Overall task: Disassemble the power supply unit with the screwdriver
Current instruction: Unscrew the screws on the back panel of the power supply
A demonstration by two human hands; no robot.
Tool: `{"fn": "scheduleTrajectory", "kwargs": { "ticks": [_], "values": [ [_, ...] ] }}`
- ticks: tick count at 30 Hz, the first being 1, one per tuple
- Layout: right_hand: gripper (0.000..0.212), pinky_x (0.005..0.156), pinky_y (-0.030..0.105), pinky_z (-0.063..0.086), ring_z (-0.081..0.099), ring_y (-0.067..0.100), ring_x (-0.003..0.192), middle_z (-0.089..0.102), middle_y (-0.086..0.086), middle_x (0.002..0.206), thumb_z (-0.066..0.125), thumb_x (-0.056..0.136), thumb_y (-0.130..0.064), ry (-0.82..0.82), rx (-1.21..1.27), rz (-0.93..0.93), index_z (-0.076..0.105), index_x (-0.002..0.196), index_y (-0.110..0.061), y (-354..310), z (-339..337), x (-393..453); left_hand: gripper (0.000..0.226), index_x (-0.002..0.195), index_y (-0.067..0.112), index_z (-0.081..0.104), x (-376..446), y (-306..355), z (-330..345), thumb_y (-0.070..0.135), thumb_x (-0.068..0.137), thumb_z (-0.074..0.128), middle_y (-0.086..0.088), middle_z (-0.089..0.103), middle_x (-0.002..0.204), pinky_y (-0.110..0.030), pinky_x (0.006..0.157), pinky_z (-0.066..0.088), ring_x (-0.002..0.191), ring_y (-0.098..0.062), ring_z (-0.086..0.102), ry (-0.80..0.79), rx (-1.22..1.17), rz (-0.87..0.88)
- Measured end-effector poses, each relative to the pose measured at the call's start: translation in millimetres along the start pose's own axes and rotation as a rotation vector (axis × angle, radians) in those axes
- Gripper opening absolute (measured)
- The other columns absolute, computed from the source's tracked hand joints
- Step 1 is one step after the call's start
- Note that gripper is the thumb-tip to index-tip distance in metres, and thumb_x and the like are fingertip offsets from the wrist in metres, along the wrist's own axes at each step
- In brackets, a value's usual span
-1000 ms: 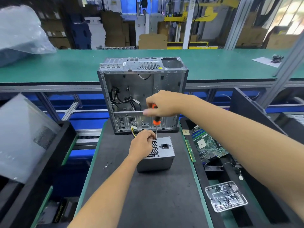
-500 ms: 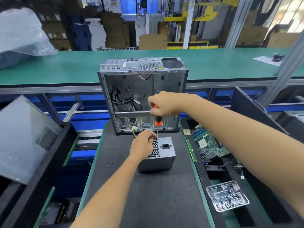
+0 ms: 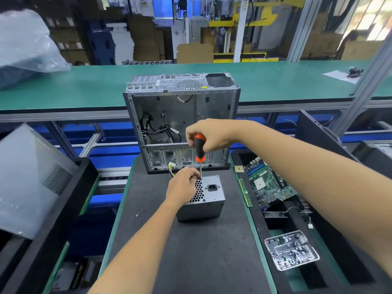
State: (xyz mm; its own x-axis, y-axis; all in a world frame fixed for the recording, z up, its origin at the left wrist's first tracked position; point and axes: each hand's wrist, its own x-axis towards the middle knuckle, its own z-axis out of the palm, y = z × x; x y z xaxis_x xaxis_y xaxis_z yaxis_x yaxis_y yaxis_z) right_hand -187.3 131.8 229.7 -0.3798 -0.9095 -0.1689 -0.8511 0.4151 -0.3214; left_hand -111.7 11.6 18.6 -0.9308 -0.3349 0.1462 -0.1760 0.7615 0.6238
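The right hand (image 3: 210, 134) was wrapped round the orange-and-black handle of the screwdriver (image 3: 200, 153), held upright with its tip at the far top edge of the power supply unit (image 3: 209, 198), while the left hand (image 3: 182, 185) rested curled on that unit's top left corner, fingertips pinched beside the shaft, hiding whatever screw lay there. The unit sat on the dark mat (image 3: 191, 251), its yellow wires mostly hidden behind the left hand, just before the open computer case (image 3: 182, 122); a motherboard (image 3: 267, 183) lay in the tray to the right, and tiny specks on the mat's left were too small to identify
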Motion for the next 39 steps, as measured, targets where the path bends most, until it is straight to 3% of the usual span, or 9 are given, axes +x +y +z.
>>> {"fn": "scheduleTrajectory", "kwargs": {
  "ticks": [2,4,10,16,23,29,32,35,39],
  "values": [
    [0.014,0.059,0.026,0.041,0.054,0.016,0.074,0.059,-0.007,0.08,0.064,0.085,-0.027,0.075,-0.118,0.041,0.059,0.091,-0.016,-1,5,2,0.03,0.083,0.042,0.052,0,0,0,0.013,0.09,0.046,0.022,0.057,0.09,-0.016,0.066,0.032,0.077,0.015,0.049,0.0,-0.006,0.003],
    [0.045,0.054,0.029,0.035,0.052,0.019,0.068,0.053,-0.001,0.072,0.047,0.094,-0.053,0.136,-0.282,0.148,0.055,0.078,-0.012,-1,8,6,0.03,0.084,0.041,0.053,0,0,0,0.013,0.091,0.046,0.022,0.058,0.092,-0.016,0.068,0.032,0.078,0.015,0.049,-0.002,-0.005,0.008],
    [0.022,0.069,0.039,0.052,0.062,0.028,0.086,0.065,0.005,0.094,0.054,0.08,-0.007,-0.063,-0.105,0.109,0.061,0.1,-0.013,-4,-2,4,0.029,0.084,0.041,0.052,0,-1,0,0.013,0.091,0.046,0.02,0.058,0.091,-0.022,0.069,0.035,0.075,0.007,0.05,-0.009,-0.004,0.017],
    [0.04,0.052,0.029,0.045,0.064,0.024,0.043,0.066,0.016,0.079,0.034,0.1,-0.039,-0.013,-0.33,0.227,0.053,0.087,-0.007,2,4,9,0.03,0.086,0.041,0.052,0,0,0,0.013,0.091,0.046,0.019,0.06,0.095,-0.023,0.074,0.038,0.082,-0.001,0.053,-0.014,-0.016,0.021],
    [0.02,0.059,0.025,0.042,0.055,0.009,0.07,0.059,-0.009,0.081,0.064,0.079,-0.01,-0.03,-0.063,0.033,0.058,0.096,-0.017,6,0,-2,0.03,0.084,0.042,0.052,0,1,0,0.013,0.09,0.046,0.02,0.06,0.094,-0.025,0.073,0.037,0.08,0.0,0.053,-0.007,-0.011,0.02],
    [0.03,0.058,0.033,0.033,0.047,0.021,0.065,0.054,0.007,0.078,0.035,0.101,-0.033,0.078,-0.424,0.102,0.047,0.082,-0.012,10,12,3,0.03,0.086,0.043,0.053,0,1,-1,0.013,0.09,0.047,0.021,0.061,0.095,-0.023,0.07,0.036,0.08,0.001,0.054,-0.018,-0.009,0.031],
    [0.006,0.054,0.022,0.034,0.047,0.005,0.065,0.054,-0.009,0.076,0.058,0.089,-0.018,0.05,-0.201,0.005,0.053,0.093,-0.016,9,7,-2,0.032,0.088,0.042,0.058,-1,1,0,0.012,0.089,0.048,0.022,0.062,0.096,-0.02,0.07,0.035,0.085,0.004,0.053,-0.003,-0.031,0.044],
    [0.023,0.06,0.025,0.044,0.053,0.01,0.069,0.064,-0.001,0.085,0.061,0.074,-0.002,0.059,0.019,-0.045,0.058,0.093,-0.015,3,9,-7,0.032,0.09,0.04,0.062,-3,-1,0,0.011,0.089,0.049,0.024,0.063,0.095,-0.018,0.07,0.036,0.087,0.006,0.052,0.014,-0.058,0.057],
    [0.027,0.056,0.031,0.034,0.051,0.019,0.069,0.053,-0.003,0.071,0.047,0.095,-0.037,0.163,-0.26,0.079,0.05,0.081,-0.015,2,16,0,0.033,0.091,0.039,0.065,-4,0,-1,0.011,0.09,0.049,0.026,0.061,0.094,-0.015,0.071,0.036,0.088,0.008,0.051,0.008,-0.063,0.059]
  ]
}}
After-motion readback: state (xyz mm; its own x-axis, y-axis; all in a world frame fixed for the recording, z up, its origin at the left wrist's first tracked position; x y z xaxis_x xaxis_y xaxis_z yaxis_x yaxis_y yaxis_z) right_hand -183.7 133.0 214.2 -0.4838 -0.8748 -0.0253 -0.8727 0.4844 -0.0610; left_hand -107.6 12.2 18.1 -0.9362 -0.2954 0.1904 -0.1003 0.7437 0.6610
